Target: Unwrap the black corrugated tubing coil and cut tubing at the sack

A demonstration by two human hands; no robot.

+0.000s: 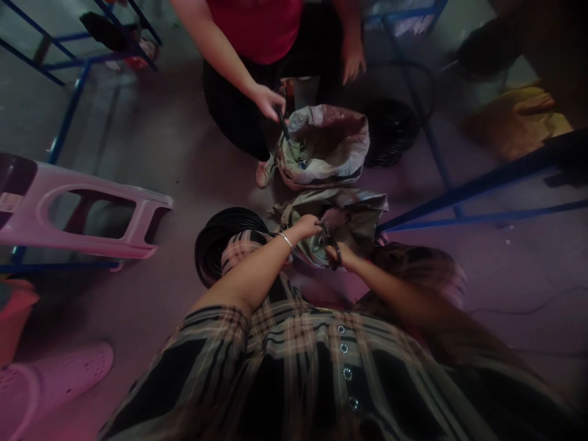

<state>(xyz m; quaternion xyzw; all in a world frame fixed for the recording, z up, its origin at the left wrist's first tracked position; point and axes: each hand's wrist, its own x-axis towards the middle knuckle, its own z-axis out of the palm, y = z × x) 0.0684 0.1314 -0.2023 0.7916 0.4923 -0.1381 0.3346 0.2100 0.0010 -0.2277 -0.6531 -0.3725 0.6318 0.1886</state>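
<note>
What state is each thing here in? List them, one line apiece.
Left hand, gripping crumpled sack
Right hand, gripping dark ring-handled tool
Black coil, wound flat on floor
Farther black coil, wound flat on floor
Grey sack, standing open
Co-worker's hand, gripping dark tool

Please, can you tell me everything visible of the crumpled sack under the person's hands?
The crumpled sack looks grey-green and plastic, heavily creased, with no opening visible. It lies folded on the floor just in front of an open sack. The person's left hand and right hand both touch its near edge.
</note>
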